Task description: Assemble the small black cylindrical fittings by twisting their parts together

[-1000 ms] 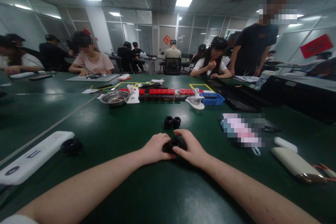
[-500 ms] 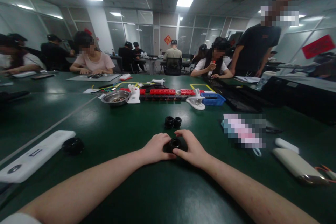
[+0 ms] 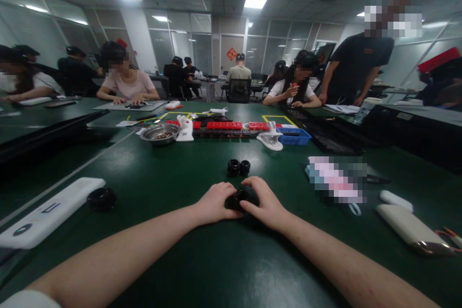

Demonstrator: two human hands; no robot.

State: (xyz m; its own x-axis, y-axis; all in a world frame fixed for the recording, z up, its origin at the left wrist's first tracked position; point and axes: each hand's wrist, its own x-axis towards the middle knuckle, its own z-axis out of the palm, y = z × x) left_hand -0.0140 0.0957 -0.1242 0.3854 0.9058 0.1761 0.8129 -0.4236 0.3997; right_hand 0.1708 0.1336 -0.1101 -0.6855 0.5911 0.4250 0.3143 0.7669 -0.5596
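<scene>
At the middle of the green table, a glossy black round part with a hollow centre [image 3: 239, 197] is held between both hands. My left hand [image 3: 213, 203] curls round its left side, fingers behind and thumb in front. From the right, my right hand [image 3: 267, 206] grips it with bent fingers at the back and the thumb across its near side. The hands cover much of the part, so its full shape is hidden. Just beyond them, two similar black round parts stand side by side, a larger one [image 3: 233, 167] and a smaller one [image 3: 245, 167].
Farther back are a metal bowl [image 3: 160, 134], red blocks [image 3: 224, 125], white clamps [image 3: 270, 137] and a blue tray [image 3: 294, 136]. A long white device [image 3: 54, 209] and another black round part [image 3: 102, 199] lie left. A beige object [image 3: 409, 226] lies right. Other people sit around.
The black part has tilted in my hands, and my right thumb has shifted slightly across it. A long black panel has come in over the table's left side.
</scene>
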